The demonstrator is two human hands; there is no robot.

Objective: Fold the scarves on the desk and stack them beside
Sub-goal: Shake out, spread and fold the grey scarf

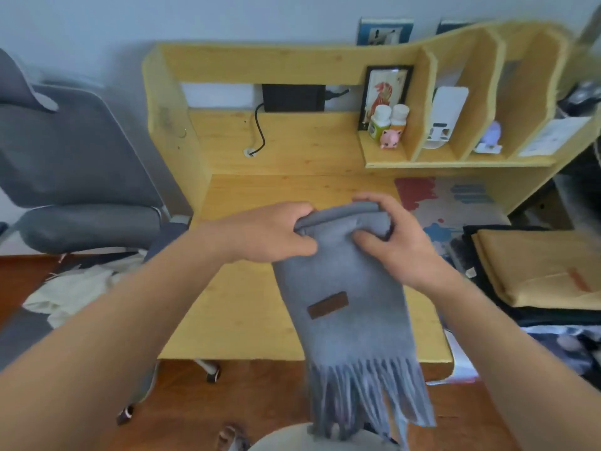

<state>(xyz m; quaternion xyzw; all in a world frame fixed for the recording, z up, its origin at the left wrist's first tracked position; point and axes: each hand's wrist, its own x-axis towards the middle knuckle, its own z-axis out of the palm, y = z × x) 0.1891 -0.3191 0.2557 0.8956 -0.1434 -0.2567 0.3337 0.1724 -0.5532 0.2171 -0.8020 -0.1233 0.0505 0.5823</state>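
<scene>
**Grey scarf held up by its fold above a pine desk**

The pine desk (247, 301) fills the middle of the view, its pale boarded top running back to a hutch (481, 92) of slanted wooden dividers. To the left stands a grey padded office chair (74, 164), with a heap of cream cloth (78, 291) on the floor below it. At the right edge lies a stack of folded cloths (540, 275), a mustard-yellow one on top of dark ones, beside a mat with red and blue splashes (455, 200). Nothing lies on the bare wood directly beneath the hands.

The grey scarf (344, 304) is held in the air over the front half of the desk. It is doubled over: the fold forms a rolled upper edge, and the long axis runs from there down and toward the person, tilting slightly right. The fabric looks soft, matte and woolly. Its fringed end (367, 395) hangs past the desk's front edge, over the wooden floor, in loose twisted tassels.

The left hand (270, 232) is clenched on the left end of the fold, fingers curled under the cloth. The right hand (393, 236) grips the right end, thumb over the top and fingers pressing the front.

A small brown rectangular label (327, 305), leather-like, sits slanted on the scarf's face. On the hutch shelf stand a framed picture (387, 89), two little bottles (388, 120) and a pink pig figure (390, 138).
</scene>
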